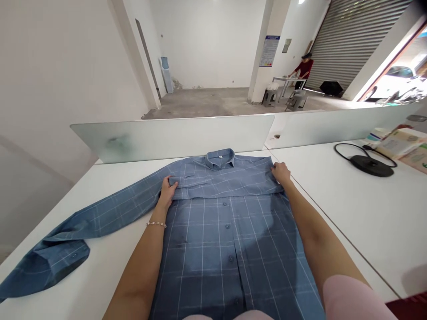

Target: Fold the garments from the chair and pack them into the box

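A blue long-sleeved shirt [203, 240] with thin white checks lies front up on the white table, its buttons down the middle and its collar [220, 158] at the far side. One sleeve [227, 180] is laid across the chest, from right to left. My left hand [167, 192] grips the shirt at the left end of that sleeve, by the armpit. At the right shoulder fold, my right hand [280, 173] pinches the cloth. The other sleeve [110, 215] stretches out to the left, its cuff [71, 258] bent back near the table edge.
Frosted glass dividers [187, 138] stand along the table's far edge. On the right of the white table [336, 204] lie a black round base with a cable [372, 165] and some boxes [400, 144]. Farther back, a person [303, 69] stands at a small table.
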